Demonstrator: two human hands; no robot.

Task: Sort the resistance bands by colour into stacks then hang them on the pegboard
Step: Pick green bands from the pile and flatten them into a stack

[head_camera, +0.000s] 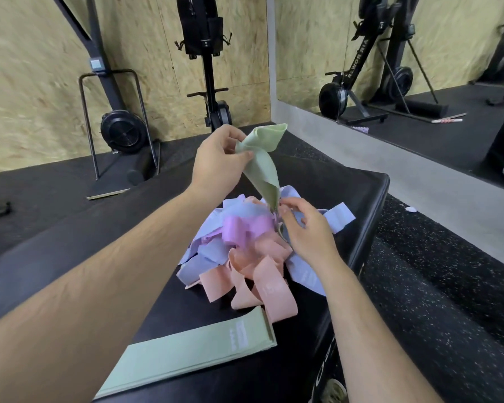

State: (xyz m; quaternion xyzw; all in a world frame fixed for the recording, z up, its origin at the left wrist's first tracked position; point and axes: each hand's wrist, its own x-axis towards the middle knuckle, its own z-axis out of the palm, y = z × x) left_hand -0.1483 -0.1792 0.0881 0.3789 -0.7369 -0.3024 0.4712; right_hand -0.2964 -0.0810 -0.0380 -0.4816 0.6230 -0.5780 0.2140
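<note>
A mixed pile of resistance bands (239, 245) in blue, purple and pink lies on a black padded box (358, 193). My left hand (216, 164) pinches the upper end of a twisted green band (261, 164) and holds it above the pile. My right hand (309, 231) grips the lower end of that same band at the top of the pile. A flat stack of green bands (192, 350) lies near the front of the box.
Black gym machines (122, 129) stand against the wooden wall behind the box. A wall mirror (405, 68) runs along the right. The speckled rubber floor (437, 301) drops away right of the box's edge.
</note>
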